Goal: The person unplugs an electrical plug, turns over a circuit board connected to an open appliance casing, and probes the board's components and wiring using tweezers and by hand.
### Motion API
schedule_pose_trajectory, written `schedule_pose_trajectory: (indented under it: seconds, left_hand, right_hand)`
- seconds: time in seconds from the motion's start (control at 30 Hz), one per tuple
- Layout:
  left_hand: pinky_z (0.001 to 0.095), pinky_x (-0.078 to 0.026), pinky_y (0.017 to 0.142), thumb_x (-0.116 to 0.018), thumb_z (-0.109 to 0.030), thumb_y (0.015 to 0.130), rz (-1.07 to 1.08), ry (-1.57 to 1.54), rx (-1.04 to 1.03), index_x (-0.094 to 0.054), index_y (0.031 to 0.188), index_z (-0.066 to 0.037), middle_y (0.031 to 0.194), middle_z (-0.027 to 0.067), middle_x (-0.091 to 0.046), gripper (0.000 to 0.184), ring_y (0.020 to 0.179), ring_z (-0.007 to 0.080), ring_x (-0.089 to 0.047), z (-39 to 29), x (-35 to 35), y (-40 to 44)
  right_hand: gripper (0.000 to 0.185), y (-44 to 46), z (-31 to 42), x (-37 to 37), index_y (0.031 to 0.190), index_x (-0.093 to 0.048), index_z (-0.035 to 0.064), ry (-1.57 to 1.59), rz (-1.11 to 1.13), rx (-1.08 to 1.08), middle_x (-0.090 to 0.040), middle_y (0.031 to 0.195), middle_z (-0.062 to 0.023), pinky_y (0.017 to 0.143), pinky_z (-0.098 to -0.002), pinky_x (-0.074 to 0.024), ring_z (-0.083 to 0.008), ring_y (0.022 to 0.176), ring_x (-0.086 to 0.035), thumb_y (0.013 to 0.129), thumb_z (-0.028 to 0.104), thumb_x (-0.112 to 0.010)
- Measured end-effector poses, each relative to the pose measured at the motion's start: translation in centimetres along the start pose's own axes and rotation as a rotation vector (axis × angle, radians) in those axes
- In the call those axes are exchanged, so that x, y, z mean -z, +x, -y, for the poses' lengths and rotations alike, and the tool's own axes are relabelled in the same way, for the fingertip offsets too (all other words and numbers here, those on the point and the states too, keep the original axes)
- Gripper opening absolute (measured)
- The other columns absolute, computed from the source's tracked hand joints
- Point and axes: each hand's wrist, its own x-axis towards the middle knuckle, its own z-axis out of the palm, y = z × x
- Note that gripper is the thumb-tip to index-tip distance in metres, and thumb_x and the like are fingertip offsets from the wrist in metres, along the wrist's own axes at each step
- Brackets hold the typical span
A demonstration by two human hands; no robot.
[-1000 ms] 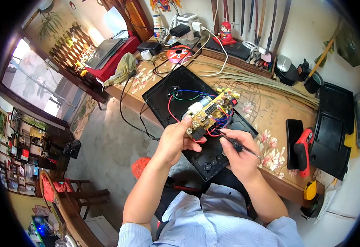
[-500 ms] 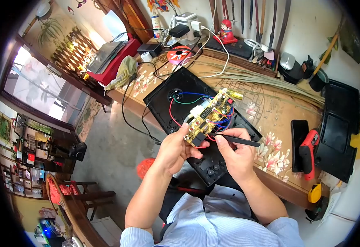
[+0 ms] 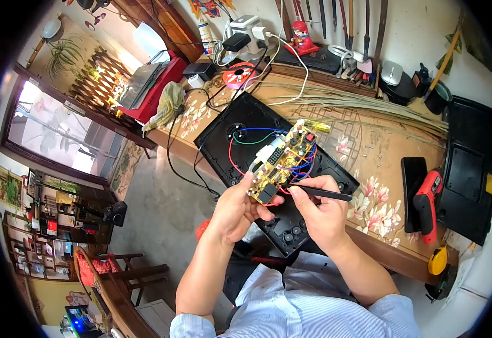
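Head view shows the gold circuit board [image 3: 282, 163] just to the 3 o'clock side of the middle, up over a big black panel [image 3: 218, 135]. At the board's 7 o'clock end, the left hand [image 3: 236, 211] holds it, thumb on the edge. At 5 o'clock, the right hand [image 3: 320, 211] pinches a thin black tool [image 3: 327, 194]. Its tip is by the board's edge, near the wires [image 3: 302, 167]; I cannot tell if it touches.

Compared with one second ago, the board tips more flat toward us and the tool shows its wide side. Compared with half a second ago, the hands look almost the same. The red bag [image 3: 202, 228] at 8 o'clock shows less now, behind the left arm. The phone [image 3: 414, 191] and red tool [image 3: 428, 205] stay side by side on the counter [image 3: 378, 149], past 3 o'clock.
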Motion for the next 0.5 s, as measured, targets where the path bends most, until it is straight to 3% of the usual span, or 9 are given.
schedule_pose_trajectory:
  seconds: [0.2,0.5]
  left_hand:
    - [0.032,-0.055,0.056,-0.035,-0.044,0.106,-0.005,0.018,-0.016,-0.058,0.121,0.001,0.089,0.0228,-0.071,0.052,0.057,0.0241,-0.065,0.07,-0.24,-0.01]
    - [0.0311,-0.054,0.054,-0.038,-0.044,0.105,-0.035,0.022,-0.024,-0.058,0.118,0.0,0.087,0.0216,-0.071,0.051,0.055,0.0237,-0.064,0.01,-0.61,-0.31]
  right_hand:
    - [0.018,0.12,-0.65,-0.06,0.097,-0.06,-0.0015,0.215,-0.013,-0.119,-0.063,0.076,0.001,0.055,-0.0191,-0.0406,-0.0022,0.065,-0.05,0.091,0.011,-0.072]
    - [0.019,0.07,-0.83,-0.09,0.098,-0.059,-0.0017,0.248,-0.017,-0.115,-0.063,0.076,0.0004,0.056,-0.0187,-0.0402,-0.002,0.065,-0.05,0.092,0.011,-0.071]
